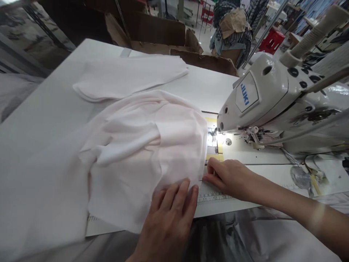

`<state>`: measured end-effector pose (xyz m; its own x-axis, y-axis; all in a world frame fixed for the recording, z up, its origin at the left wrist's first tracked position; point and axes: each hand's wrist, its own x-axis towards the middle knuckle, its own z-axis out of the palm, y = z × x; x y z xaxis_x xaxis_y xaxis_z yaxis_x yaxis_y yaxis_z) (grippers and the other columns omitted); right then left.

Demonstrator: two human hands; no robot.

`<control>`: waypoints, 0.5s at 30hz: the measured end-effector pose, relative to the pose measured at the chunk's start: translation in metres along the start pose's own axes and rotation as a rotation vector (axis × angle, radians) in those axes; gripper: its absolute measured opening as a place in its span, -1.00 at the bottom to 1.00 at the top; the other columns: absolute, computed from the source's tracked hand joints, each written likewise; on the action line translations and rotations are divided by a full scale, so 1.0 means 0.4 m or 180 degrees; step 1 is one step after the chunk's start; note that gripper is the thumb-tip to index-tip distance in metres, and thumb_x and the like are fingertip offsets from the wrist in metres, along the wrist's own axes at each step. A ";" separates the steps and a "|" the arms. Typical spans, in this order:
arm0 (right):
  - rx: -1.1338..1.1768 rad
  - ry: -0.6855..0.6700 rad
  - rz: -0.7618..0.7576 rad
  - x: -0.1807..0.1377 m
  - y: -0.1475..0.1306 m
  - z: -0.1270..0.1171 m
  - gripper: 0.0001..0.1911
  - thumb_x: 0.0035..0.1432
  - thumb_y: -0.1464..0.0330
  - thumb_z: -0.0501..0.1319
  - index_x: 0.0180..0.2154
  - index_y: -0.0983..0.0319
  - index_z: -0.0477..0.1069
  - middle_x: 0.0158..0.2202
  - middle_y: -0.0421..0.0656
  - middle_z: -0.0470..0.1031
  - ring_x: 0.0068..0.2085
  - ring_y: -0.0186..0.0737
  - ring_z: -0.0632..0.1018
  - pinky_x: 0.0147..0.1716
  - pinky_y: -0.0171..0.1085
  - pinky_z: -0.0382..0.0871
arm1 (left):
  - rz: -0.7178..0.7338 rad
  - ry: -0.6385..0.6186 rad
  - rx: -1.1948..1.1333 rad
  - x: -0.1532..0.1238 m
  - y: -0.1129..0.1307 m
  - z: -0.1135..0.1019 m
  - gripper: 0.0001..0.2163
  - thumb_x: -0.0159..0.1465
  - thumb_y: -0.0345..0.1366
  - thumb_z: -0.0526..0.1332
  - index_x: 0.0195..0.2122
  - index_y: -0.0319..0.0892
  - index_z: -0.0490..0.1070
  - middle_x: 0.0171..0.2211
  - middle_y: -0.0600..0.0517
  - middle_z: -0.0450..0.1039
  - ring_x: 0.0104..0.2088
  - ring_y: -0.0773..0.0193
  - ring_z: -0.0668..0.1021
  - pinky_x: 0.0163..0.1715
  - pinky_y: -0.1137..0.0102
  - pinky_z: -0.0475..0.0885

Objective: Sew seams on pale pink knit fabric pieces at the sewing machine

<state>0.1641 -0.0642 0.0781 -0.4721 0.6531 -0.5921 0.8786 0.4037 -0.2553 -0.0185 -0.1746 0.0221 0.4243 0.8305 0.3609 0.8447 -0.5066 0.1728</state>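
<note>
A pale, nearly white piece of fabric (180, 145) lies in loose folds on the table, its right edge running up beside the lit needle area of the sewing machine (251, 98). My left hand (169, 214) rests flat on the fabric's near right part, fingers spread and open. At the near end of that edge, just below the yellow tape (215, 157), my right hand (229, 178) is closed with thumb and forefinger curled together. The fingertips meet the fabric's border, but whether they grip it cannot be made out. The presser foot (212, 134) is at the cloth's edge.
Another folded pale fabric piece (131, 74) lies farther back on the white table (35, 120). A printed ruler scale (215, 198) runs along the near edge. Beyond the table stand an open cardboard box (160, 31), a heap of checked cloth (227, 11) and a red stool (272, 39).
</note>
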 end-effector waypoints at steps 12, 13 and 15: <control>-0.0005 0.0015 -0.0089 0.009 -0.019 0.013 -0.80 0.38 0.22 0.07 -0.20 0.23 0.27 -0.38 -0.18 0.54 -0.41 -0.19 0.52 -0.50 -0.30 0.04 | 0.0008 -0.0051 -0.0070 -0.002 -0.006 0.008 -0.63 0.32 -0.53 -0.05 -0.01 -0.25 0.49 -0.03 -0.19 0.50 -0.10 -0.02 0.47 -0.12 0.10 0.35; -0.0022 0.0008 -0.0064 0.009 -0.020 0.013 -0.80 0.38 0.22 0.07 -0.21 0.23 0.28 -0.37 -0.19 0.54 -0.41 -0.19 0.52 -0.50 -0.30 0.04 | -0.0017 -0.0071 -0.0065 0.000 -0.004 0.007 -0.63 0.32 -0.52 -0.05 0.00 -0.24 0.49 -0.03 -0.18 0.51 -0.10 -0.01 0.47 -0.11 0.10 0.34; -0.0032 -0.0015 -0.0028 0.009 -0.023 0.012 -0.81 0.38 0.23 0.08 -0.20 0.23 0.27 -0.37 -0.19 0.55 -0.40 -0.19 0.53 -0.51 -0.29 0.05 | -0.0048 -0.0128 -0.0055 0.002 -0.001 0.004 -0.63 0.33 -0.51 -0.05 0.00 -0.24 0.49 -0.03 -0.17 0.51 -0.11 -0.01 0.47 -0.09 0.10 0.32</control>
<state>0.1549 -0.0687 0.0746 -0.4796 0.6465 -0.5933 0.8735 0.4159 -0.2529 -0.0179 -0.1735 0.0209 0.4246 0.8465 0.3211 0.8454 -0.4976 0.1940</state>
